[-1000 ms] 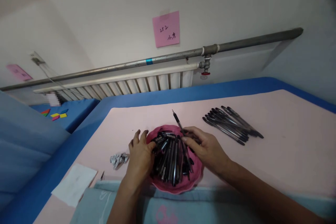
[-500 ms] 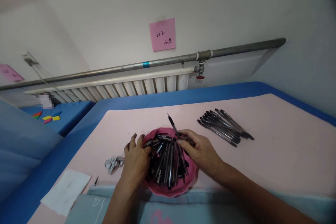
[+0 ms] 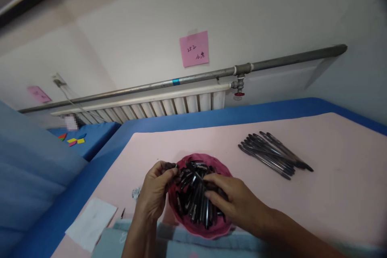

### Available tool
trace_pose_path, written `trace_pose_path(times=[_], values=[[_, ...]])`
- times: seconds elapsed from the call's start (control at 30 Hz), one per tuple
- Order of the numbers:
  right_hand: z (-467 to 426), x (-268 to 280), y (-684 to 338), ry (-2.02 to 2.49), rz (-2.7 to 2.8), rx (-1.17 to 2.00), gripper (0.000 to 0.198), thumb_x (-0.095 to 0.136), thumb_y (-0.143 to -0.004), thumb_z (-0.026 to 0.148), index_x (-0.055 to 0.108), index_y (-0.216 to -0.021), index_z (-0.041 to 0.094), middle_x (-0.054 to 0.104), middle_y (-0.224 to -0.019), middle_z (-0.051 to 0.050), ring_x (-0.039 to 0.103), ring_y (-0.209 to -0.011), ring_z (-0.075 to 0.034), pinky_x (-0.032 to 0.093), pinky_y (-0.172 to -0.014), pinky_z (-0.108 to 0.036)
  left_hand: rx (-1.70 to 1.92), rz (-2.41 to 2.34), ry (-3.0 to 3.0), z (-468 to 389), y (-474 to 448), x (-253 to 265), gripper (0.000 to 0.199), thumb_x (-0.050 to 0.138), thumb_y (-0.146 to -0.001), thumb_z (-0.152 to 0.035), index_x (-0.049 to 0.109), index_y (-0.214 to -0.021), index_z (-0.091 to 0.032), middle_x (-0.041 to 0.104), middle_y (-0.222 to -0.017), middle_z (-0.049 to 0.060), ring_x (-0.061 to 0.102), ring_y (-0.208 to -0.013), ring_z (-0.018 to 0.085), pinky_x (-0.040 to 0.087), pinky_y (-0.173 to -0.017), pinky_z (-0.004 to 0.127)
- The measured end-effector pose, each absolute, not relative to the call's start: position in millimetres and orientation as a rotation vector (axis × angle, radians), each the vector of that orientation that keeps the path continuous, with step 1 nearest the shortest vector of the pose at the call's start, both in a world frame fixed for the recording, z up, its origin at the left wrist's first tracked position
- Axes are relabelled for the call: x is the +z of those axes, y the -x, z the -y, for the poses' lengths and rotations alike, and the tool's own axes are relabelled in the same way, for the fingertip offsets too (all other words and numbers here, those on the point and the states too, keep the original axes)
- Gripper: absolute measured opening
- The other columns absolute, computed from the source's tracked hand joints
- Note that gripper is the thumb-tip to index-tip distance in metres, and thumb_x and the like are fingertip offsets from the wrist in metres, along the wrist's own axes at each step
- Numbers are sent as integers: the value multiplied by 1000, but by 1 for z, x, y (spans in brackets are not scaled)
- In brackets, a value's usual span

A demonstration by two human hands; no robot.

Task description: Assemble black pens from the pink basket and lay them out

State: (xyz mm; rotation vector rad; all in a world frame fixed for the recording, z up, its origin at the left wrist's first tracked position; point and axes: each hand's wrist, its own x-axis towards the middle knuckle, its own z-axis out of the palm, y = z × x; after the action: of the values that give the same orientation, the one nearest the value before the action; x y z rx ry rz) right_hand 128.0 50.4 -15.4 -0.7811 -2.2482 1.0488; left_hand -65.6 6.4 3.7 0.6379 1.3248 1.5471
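Observation:
A pink scalloped basket (image 3: 201, 231) holds many dark pen parts (image 3: 196, 205), clear barrels and black caps among them. Between the thumb and fingers of my right hand (image 3: 229, 195) is a pen (image 3: 195, 171), tilted over the basket with its tip toward my left hand. My left hand (image 3: 157, 187) is closed in a pinch at the basket's left rim, on a small dark piece that looks like a pen cap (image 3: 175, 165). Its fingertips look stained dark. To the right, a bundle of capped pens (image 3: 269, 155) lies on the pink sheet.
The pink sheet (image 3: 332, 177) covers a blue table (image 3: 127, 139). On the left lie a white paper (image 3: 90, 223), a crumpled wad (image 3: 136, 192) and a small dark bit (image 3: 122, 213). Behind are a radiator (image 3: 169, 107) and a metal pipe (image 3: 205, 76) along the wall.
My left hand has lifted from the basket's left side, its fingers now pinched together. The pen in my right hand has swung from upright to leaning left. The view has shifted slightly.

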Motion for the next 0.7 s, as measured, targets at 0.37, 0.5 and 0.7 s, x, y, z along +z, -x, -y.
trace_pose_path(times=[0.37, 0.5, 0.7], values=[[-41, -18, -123, 752, 2340, 1106, 20, 48, -82, 18, 58, -98, 26, 64, -84, -1, 58, -75, -16, 46, -69, -30, 1612, -1115, -209, -10, 64, 6, 14, 67, -65, -9, 62, -77, -14, 70, -74, 5, 67, -71, 16, 53, -61, 24], [-41, -17, -123, 773, 2323, 1147, 17, 48, -82, 19, 58, -94, 25, 63, -81, 0, 58, -72, -15, 46, -67, -29, 1605, -1067, -238, -10, 59, 4, 13, 69, -65, -10, 62, -75, -15, 70, -76, 5, 67, -71, 16, 53, -61, 24], [-42, -13, -123, 804, 2275, 1209, 14, 48, -82, 19, 58, -91, 23, 63, -81, 0, 58, -74, -15, 45, -67, -28, 1610, -1064, -302, -9, 58, 3, 15, 70, -62, -9, 62, -75, -13, 71, -75, 7, 67, -71, 16, 53, -67, 26]])
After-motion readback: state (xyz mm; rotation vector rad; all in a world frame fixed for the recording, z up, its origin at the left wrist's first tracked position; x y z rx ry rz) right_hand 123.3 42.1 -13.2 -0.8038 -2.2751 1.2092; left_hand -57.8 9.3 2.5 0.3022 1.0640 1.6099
